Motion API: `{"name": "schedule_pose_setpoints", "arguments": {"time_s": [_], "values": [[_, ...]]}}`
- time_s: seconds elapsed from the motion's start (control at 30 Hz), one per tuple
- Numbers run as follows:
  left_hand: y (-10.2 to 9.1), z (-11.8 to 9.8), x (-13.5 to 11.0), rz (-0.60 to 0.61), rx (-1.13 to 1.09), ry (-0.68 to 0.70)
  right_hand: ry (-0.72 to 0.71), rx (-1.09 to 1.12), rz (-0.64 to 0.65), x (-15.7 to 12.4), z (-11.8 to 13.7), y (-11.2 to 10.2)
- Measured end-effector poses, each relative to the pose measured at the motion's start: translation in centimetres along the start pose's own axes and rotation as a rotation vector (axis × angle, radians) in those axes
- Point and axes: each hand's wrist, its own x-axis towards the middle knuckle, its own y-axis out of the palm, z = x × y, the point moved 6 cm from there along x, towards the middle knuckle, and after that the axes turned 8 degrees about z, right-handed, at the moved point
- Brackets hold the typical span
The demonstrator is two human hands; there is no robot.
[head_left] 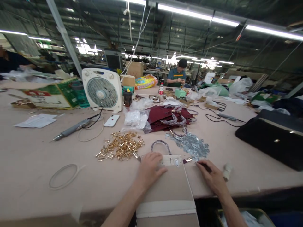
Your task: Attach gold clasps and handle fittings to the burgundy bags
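A beige bag panel (169, 189) lies at the table's front edge, with a wrapped curved handle (160, 143) and metal-ended dark straps at its far end. My left hand (150, 168) rests flat on the panel's upper left, fingers spread. A small silver metal plate (176, 162) sits on the panel to the right of that hand. Just right of the panel, my right hand (211, 175) is closed in a pinch; whatever its fingertips hold is too small to name. Beyond it spreads a heap of flat grey metal plates (195, 146). Gold metal fittings (125, 145) are piled at the left.
Dark red bag pieces (165, 116) are stacked beyond the heaps. A fan (101, 90), a phone (111, 120) and a corded electric screwdriver (73, 129) lie left. At right are a thread spool (227, 171) and a black bag (272, 135). A co-worker (177, 75) sits across.
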Motion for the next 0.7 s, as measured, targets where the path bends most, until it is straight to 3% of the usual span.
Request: {"name": "schedule_pose_setpoints", "arguments": {"time_s": [0.13,0.23,0.33,0.47,0.7], "values": [[0.6,0.6,-0.5,-0.048,-0.058,-0.005,-0.052,0.151,0.083,1.2,5.6,3.2],[0.8,0.8,-0.4,-0.056,-0.087,-0.018,-0.186,0.187,0.245,2.3,11.2,6.6],[0.7,0.9,-0.3,-0.053,-0.105,-0.030,-0.275,0.191,0.397,2.9,15.1,9.4],[0.5,0.7,-0.3,-0.061,-0.115,-0.038,-0.291,0.138,0.468,3.2,16.2,11.5],[0.5,0.6,-0.1,-0.073,-0.107,-0.055,-0.265,0.070,0.398,3.2,14.7,12.6]]}}
